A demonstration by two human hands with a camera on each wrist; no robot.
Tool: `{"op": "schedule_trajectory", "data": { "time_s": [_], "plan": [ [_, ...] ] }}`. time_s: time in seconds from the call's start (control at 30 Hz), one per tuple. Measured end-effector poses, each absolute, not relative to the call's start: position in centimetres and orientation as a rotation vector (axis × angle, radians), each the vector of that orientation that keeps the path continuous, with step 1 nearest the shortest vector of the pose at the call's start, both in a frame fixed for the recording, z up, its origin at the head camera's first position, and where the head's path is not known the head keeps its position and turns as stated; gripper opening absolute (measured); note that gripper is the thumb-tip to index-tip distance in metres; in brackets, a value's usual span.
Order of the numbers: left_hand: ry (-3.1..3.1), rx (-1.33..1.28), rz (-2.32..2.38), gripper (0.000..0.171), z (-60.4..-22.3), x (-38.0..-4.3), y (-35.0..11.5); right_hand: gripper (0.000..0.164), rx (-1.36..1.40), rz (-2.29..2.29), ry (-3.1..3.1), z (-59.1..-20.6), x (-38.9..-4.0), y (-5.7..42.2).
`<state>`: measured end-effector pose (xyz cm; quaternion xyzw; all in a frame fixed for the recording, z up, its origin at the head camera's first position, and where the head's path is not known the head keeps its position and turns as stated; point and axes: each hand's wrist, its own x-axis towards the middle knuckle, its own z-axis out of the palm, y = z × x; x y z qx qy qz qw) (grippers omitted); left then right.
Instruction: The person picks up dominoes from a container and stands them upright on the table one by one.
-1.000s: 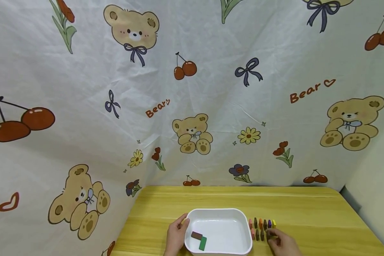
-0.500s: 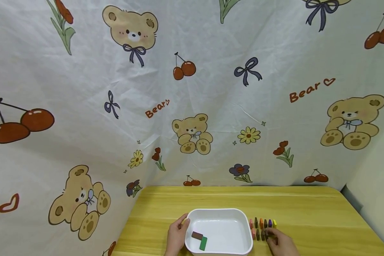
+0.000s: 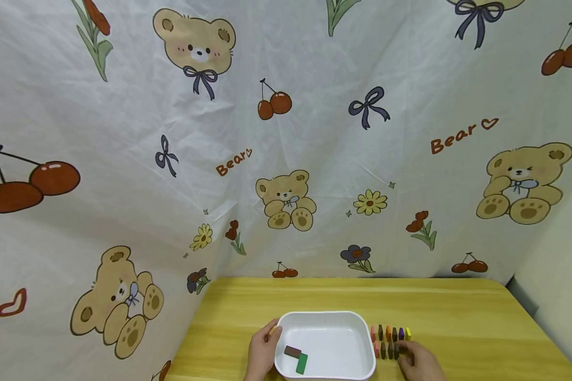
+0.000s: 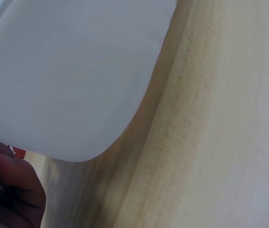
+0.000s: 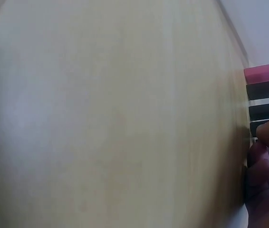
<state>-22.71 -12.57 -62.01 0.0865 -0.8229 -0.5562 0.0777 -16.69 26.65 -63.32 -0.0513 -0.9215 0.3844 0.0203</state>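
A white plastic tub [image 3: 333, 338] sits at the table's front, a brown domino [image 3: 293, 351] and a green domino [image 3: 302, 363] lying in its left part. My left hand [image 3: 263, 350] holds the tub's left rim, thumb at the edge; its curled fingers [image 4: 15, 180] show beside the tub's wall in the left wrist view. Right of the tub, thin dominoes stand in two short rows. My right hand [image 3: 420, 362] pinches a dark domino [image 5: 254, 127] at the right end of the front row, largely hidden by the fingers. A pink domino [image 3: 376, 349] heads that row.
Behind the front row stands a second row, with an orange domino [image 3: 388, 333], a purple one [image 3: 401, 334] and a yellow one [image 3: 408, 334] among others. The wooden table [image 3: 248, 296] ends at a bear-print cloth [image 3: 314, 137] hanging behind and at the left.
My right hand has shifted slightly left, bringing the dark domino close against the front row's end. The left hand and the tub stay in place.
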Motion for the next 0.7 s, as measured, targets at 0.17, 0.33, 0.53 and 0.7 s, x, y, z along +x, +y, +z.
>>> {"op": "schedule_trajectory", "data": {
  "time_s": [0.17,0.33,0.53,0.7],
  "plan": [
    [-2.481,0.276,-1.678,0.032,-62.3,-22.5,-12.7,0.034,-0.187,1.268,-2.834,-63.8,-16.3,26.8],
    [-2.461,0.271,-1.698,0.033,-62.1,-22.4,-12.5,0.038,-0.231,1.297,-2.818,-63.7,-15.9,27.5],
    [-2.479,0.311,-1.695,0.032,-62.1,-22.5,-12.5,0.033,-0.292,1.303,-2.763,-62.7,-14.7,27.4],
    [-2.484,0.304,-1.678,0.032,-62.0,-22.7,-12.5,0.029,-0.267,1.273,-2.7,-60.3,-14.2,25.9]
  ]
}}
